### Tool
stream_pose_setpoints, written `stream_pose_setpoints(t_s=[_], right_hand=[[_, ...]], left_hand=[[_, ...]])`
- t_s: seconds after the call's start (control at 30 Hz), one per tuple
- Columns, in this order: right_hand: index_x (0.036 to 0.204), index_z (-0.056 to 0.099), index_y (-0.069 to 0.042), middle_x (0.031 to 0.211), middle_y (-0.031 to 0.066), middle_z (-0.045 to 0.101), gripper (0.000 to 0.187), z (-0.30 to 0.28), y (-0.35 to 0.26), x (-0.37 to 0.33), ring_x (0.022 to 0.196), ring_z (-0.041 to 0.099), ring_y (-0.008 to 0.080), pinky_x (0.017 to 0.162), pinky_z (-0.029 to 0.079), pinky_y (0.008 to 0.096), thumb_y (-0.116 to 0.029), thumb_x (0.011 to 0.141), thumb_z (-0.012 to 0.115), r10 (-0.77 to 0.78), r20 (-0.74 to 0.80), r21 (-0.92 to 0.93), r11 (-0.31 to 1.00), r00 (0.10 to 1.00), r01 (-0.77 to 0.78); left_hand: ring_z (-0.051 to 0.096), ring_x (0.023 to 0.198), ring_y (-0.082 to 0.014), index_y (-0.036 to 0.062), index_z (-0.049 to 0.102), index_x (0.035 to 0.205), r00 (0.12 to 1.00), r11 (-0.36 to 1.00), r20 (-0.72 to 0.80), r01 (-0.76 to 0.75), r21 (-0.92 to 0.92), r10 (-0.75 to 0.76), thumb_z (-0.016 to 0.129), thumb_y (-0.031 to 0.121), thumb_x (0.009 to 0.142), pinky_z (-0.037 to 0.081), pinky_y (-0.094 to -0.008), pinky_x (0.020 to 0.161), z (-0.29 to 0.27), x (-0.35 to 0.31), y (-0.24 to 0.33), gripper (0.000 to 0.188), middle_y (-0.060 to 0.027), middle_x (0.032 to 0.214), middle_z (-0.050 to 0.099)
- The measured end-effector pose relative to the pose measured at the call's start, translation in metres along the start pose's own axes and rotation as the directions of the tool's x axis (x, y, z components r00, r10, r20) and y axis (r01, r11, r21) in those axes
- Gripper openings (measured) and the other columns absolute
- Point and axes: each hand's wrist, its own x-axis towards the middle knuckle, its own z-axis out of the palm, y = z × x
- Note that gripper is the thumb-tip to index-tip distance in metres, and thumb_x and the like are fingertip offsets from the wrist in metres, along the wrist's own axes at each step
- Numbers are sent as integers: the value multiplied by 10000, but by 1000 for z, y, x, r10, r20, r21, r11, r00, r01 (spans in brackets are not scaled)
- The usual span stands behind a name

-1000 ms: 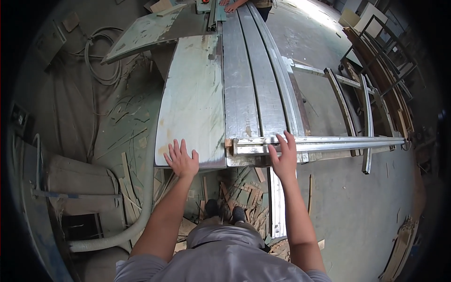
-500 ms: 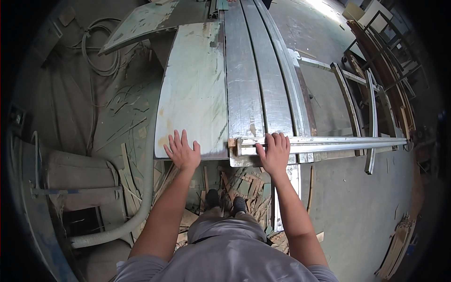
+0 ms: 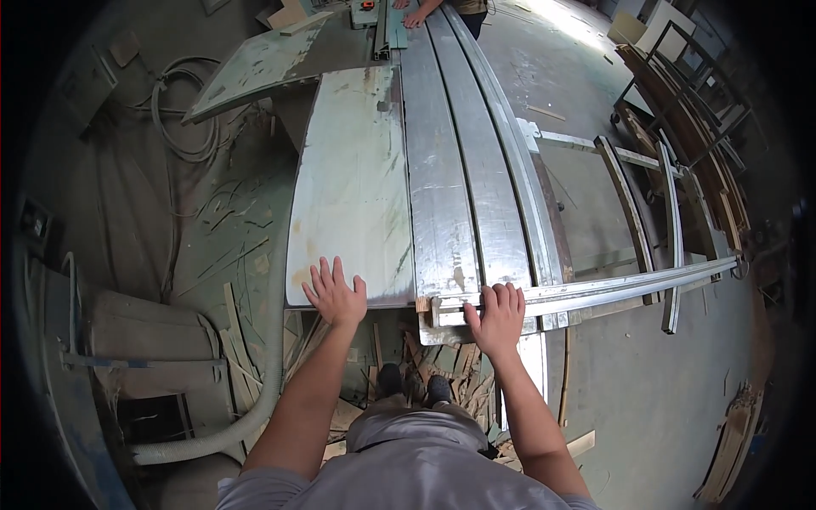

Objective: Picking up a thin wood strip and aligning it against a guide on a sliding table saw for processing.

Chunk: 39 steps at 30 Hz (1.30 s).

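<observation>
My left hand (image 3: 337, 294) lies palm down, fingers spread, on the near edge of a pale, worn table top (image 3: 353, 183). My right hand (image 3: 496, 318) has its fingers over a long metal fence rail (image 3: 612, 292), with the thumb on the near side. This rail crosses the near end of a grooved, shiny metal sliding table (image 3: 438, 161) and runs off to the right. Beside the rail's left end sits a small wooden block (image 3: 422, 303).
At the far end, another person's hand (image 3: 415, 19) rests near a greenish strip (image 3: 396, 30). A ribbed hose (image 3: 204, 444) curves up on the left. Wood offcuts (image 3: 459, 365) litter the floor around my feet. To the right stands a metal support frame (image 3: 671, 229).
The view has tilted upward, so the table sits lower in the picture. Another person's hand and body now show at the far end. Both my hands stay in about the same places.
</observation>
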Motion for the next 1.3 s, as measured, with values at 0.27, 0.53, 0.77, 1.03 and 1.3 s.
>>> stream_pose_setpoints(t_s=[0.27, 0.53, 0.77, 1.03, 1.3], right_hand=[[1072, 593, -48, 1086, 143, 567, 461, -1, -2, 4, 1155, 460, 353, 1051, 273, 512, -431, 817, 613, 2, -12, -11, 1000, 1000, -2], [1046, 600, -49, 1070, 143, 570, 448, -4, -5, 5, 1145, 463, 347, 1051, 274, 510, -428, 810, 618, 26, 17, -12, 1000, 1000, -26], [1034, 604, -50, 1058, 137, 569, 442, -5, -4, 3, 1144, 464, 343, 1050, 276, 509, -429, 805, 621, 34, 7, -20, 999, 999, -33], [999, 599, -58, 1021, 132, 559, 415, -3, -1, 6, 1125, 466, 336, 1049, 279, 510, -425, 805, 621, 31, -4, -2, 1000, 1000, -31], [961, 599, -64, 997, 126, 557, 402, -4, -2, 6, 1099, 471, 325, 1047, 276, 509, -429, 793, 628, 39, 7, -8, 999, 999, -39]], left_hand=[[180, 1424, -294, 164, 391, 1424, 999, 1000, 31, 17, 12, -17, 491, 406, 854, 29, -537, 1146, -1, 24, 9, 627, -81, 1527, 274], [186, 1422, -293, 163, 387, 1426, 1000, 1000, 25, 19, 8, -19, 492, 404, 856, 32, -534, 1147, 4, 37, 12, 628, -81, 1526, 273], [193, 1419, -296, 159, 390, 1422, 1000, 1000, 19, 9, 9, -9, 496, 404, 856, 36, -539, 1144, 8, 42, 15, 626, -84, 1523, 279], [191, 1419, -297, 158, 395, 1415, 1000, 1000, -19, -9, 14, 9, 508, 400, 855, 48, -547, 1141, 14, 51, 18, 621, -89, 1517, 287], [189, 1420, -293, 163, 394, 1415, 1000, 1000, -8, -4, 8, 4, 513, 401, 851, 47, -544, 1143, 17, 64, 22, 624, -82, 1516, 284]])
